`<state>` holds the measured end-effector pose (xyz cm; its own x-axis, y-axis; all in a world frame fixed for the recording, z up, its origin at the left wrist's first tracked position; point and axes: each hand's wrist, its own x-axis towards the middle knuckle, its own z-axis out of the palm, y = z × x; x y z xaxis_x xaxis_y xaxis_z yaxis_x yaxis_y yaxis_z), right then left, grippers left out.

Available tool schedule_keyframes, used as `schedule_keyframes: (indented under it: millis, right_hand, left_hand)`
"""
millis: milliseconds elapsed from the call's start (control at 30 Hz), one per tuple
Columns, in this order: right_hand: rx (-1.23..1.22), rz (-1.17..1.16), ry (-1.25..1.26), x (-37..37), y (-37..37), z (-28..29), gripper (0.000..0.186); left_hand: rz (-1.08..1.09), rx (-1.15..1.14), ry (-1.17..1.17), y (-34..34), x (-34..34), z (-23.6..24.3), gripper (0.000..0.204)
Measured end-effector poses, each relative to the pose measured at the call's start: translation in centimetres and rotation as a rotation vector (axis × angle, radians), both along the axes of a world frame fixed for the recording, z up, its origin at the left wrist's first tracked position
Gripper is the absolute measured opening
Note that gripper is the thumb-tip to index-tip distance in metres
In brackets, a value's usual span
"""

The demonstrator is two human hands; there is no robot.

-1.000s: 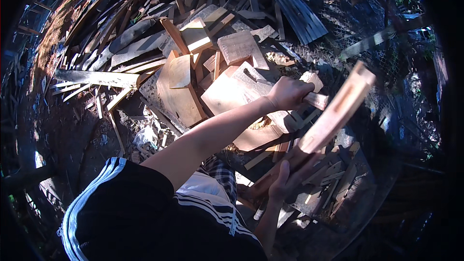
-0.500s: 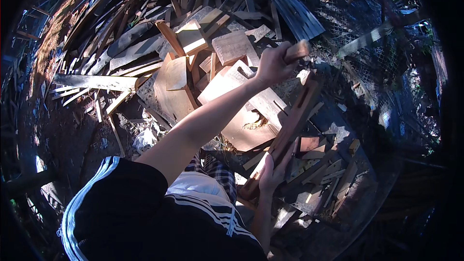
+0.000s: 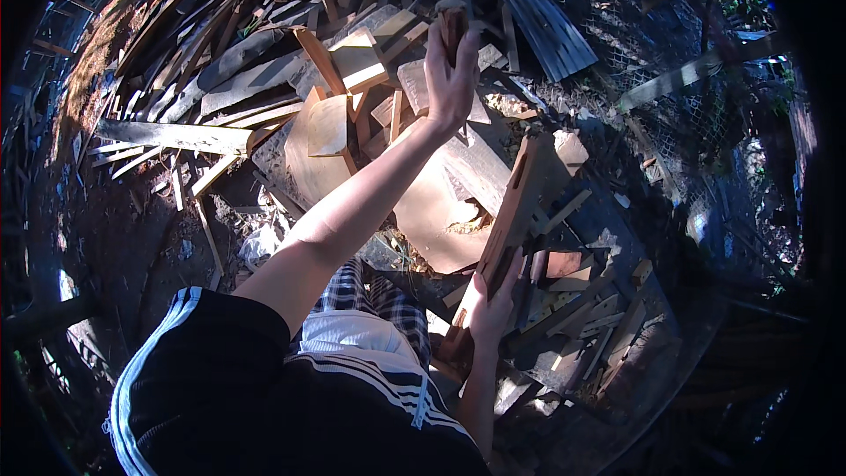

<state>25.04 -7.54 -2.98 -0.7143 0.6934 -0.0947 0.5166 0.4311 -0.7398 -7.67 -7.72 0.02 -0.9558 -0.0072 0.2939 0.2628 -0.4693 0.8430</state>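
My left hand (image 3: 451, 79), stretched far ahead, is closed around a short brown piece of wood (image 3: 453, 28) with a pale end. Its full shape is partly hidden by my fingers. My right hand (image 3: 492, 307) grips the lower part of a long wooden beam (image 3: 513, 203) that has slots cut into it. That beam slants away from me, its far end near a pale chunk of wood (image 3: 571, 152). To its left lies a wide tan board (image 3: 432, 225) with a dark-edged hole and wood bits at it.
Stacked offcuts and blocks (image 3: 366, 62) lie ahead of me. A large heap of planks (image 3: 238, 62) spreads to the far left. Small scraps (image 3: 590, 322) lie right of my right hand. A corrugated sheet (image 3: 551, 35) and wire mesh (image 3: 617, 115) are at the far right.
My left hand has swung left and farther away with the short wood piece, which now points away from me. The beam's far end has shifted a little left; my right hand stays on it.
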Motion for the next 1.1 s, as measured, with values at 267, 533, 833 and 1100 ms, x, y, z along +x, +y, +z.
schedule_keyframes:
  millis: [267,533,833,1100]
  right_hand:
    - [-0.113,-0.043,0.059,-0.5,-0.1,0.7,0.074]
    - [-0.171,-0.073,-0.044,-0.7,0.0,1.0,0.073]
    - [-0.089,-0.06,-0.055,-1.0,-0.1,1.3,0.072]
    - [-0.251,-0.089,0.165,-1.6,1.4,5.2,0.07]
  left_hand:
    - [-0.076,0.048,0.06,2.1,1.2,-0.7,0.024]
    - [0.016,-0.167,0.122,2.5,0.8,-0.8,0.04]
    - [0.178,-0.315,0.299,3.4,1.1,-0.7,0.037]
    - [-0.012,-0.6,0.494,4.5,4.8,-1.5,0.054]
